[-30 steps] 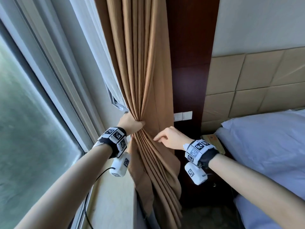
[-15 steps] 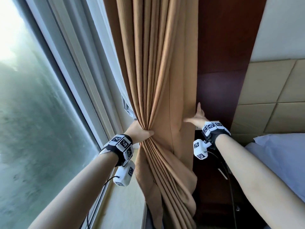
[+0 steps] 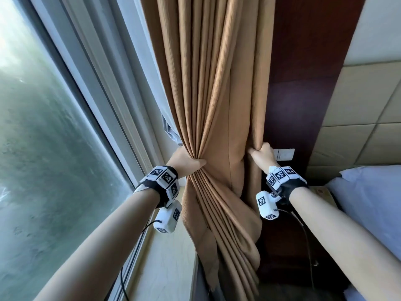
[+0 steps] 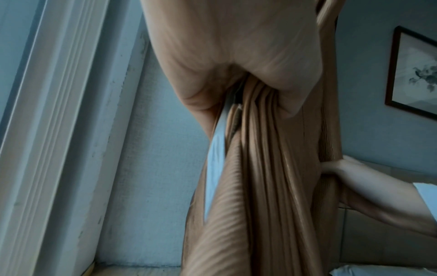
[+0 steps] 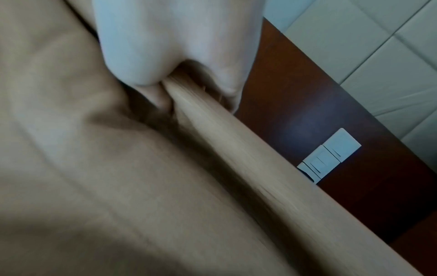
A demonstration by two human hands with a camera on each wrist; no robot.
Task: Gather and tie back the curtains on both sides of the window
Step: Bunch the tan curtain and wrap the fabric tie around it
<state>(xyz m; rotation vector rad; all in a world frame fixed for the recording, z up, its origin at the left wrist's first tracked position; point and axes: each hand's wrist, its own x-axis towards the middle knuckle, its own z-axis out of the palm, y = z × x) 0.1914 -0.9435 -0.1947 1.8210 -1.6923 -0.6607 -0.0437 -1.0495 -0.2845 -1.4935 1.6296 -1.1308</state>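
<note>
Gathering is well along on my end: my left hand (image 3: 184,162) squeezes the tan curtain (image 3: 217,94) into a tight bunch of pleats just right of the window (image 3: 54,137), while my right hand (image 3: 261,154) pinches its loose outer edge, apart from the bunch. No tie-back shows, so tying probably remains, and the other side's curtain is out of view.
</note>
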